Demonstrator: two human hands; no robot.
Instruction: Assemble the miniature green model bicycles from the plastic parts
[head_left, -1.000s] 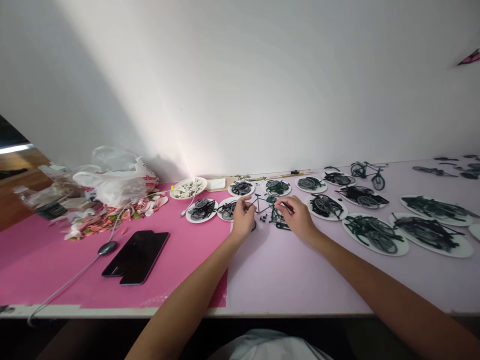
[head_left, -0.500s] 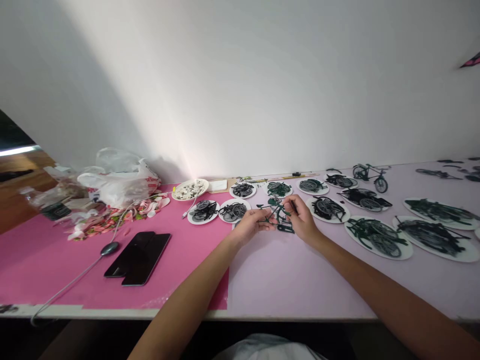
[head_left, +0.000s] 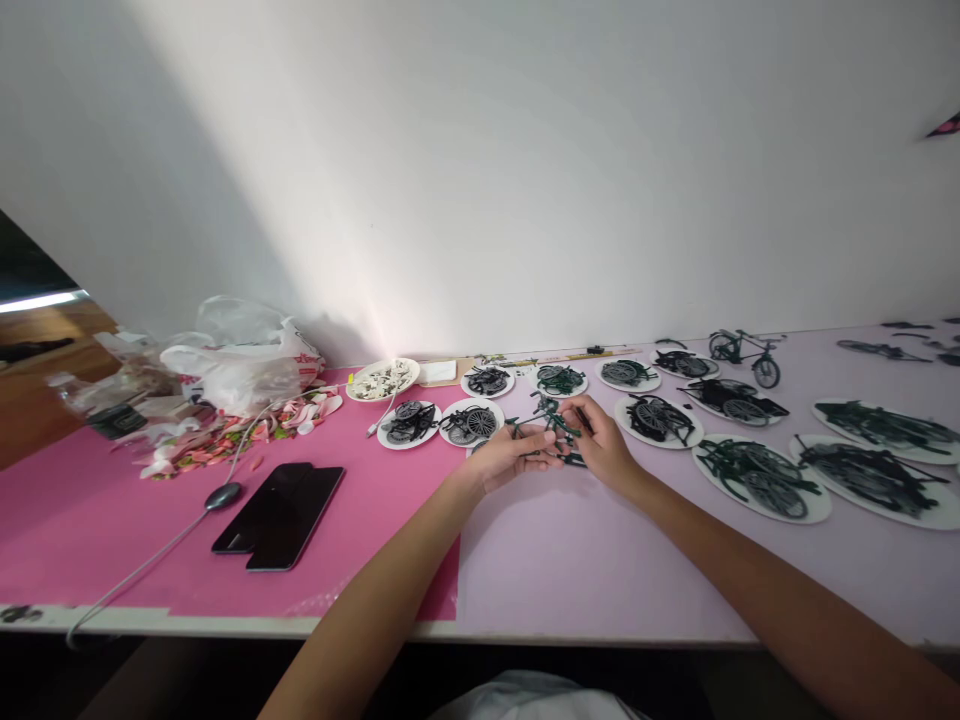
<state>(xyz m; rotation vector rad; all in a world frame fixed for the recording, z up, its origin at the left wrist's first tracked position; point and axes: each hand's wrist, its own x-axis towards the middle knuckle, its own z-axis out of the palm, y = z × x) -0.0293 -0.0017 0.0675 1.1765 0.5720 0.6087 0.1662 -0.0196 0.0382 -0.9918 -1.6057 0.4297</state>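
My left hand [head_left: 511, 458] is closed on a dark green model bicycle frame [head_left: 551, 408], its fingers reaching under the frame. At the frame's right side, my right hand [head_left: 606, 448] pinches a short dark stick-like piece [head_left: 586, 420]; its exact kind is hard to make out. The hands meet just above the table, and fingers hide much of the frame. Beyond them lies a white plate of dark green parts [head_left: 559, 366]. Left of my left hand sits a plate with grey wheels and black parts [head_left: 489, 408]. An assembled model bicycle [head_left: 746, 352] stands at the back right.
More plates of bicycle parts [head_left: 761, 510] spread to the right. On the pink left side are two dark phone-like slabs [head_left: 292, 515], a cable with a dark oval piece [head_left: 223, 496], petals [head_left: 225, 440], a plastic bag [head_left: 240, 365] and a bowl of white pieces [head_left: 405, 390].
My left hand has shifted right along the frame, its fingertips now close to my right hand. The frame has turned slightly. My right hand keeps its pinch.
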